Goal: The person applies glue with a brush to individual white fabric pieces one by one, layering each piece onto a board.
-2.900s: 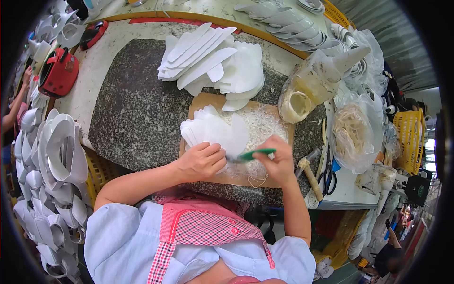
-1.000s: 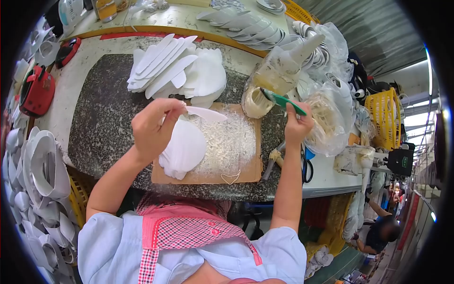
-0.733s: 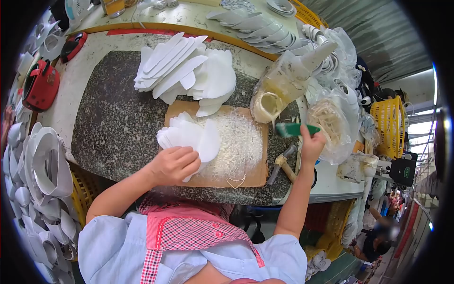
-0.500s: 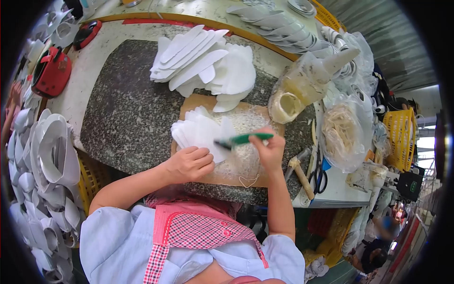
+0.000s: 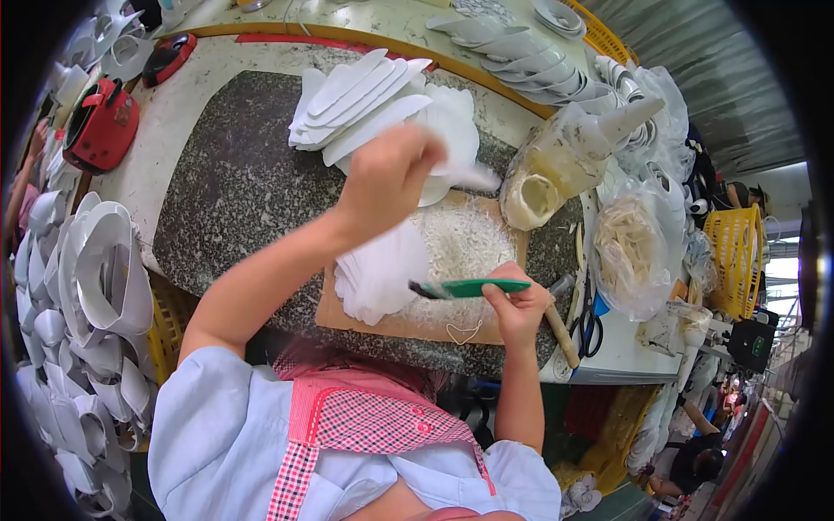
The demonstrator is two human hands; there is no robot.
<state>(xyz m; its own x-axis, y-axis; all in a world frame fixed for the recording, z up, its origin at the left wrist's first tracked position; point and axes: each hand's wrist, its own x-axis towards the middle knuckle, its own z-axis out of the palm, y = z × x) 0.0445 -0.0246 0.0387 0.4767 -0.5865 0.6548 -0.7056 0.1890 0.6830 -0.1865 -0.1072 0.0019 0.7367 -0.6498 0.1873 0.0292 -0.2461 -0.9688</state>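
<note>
My right hand (image 5: 519, 306) grips a green-handled brush (image 5: 476, 287), its dark bristles pointing left above a glue-crusted cardboard sheet (image 5: 512, 239). My left hand (image 5: 389, 181) is raised over the far edge of that sheet, fingers pinched on a thin white insole-shaped piece (image 5: 473, 176) that is blurred by motion. Below my left forearm, a fanned stack of white insole-shaped pieces (image 5: 382, 276) lies on the cardboard. Behind the hand sits a larger pile of similar white pieces (image 5: 356, 100), partly hidden by my fingers.
The cardboard rests on a speckled stone slab (image 5: 234, 165). At right stand a glue-smeared plastic container (image 5: 543, 187), a wooden-handled tool (image 5: 562, 334), scissors (image 5: 590, 326) and a plastic bag (image 5: 630, 247). White curved parts (image 5: 100, 278) crowd the left; a yellow basket (image 5: 732, 256) is far right.
My left hand has lifted from the fanned stack and moved up and away, now with a white piece in it. The brush has shifted down and right, off the stack.
</note>
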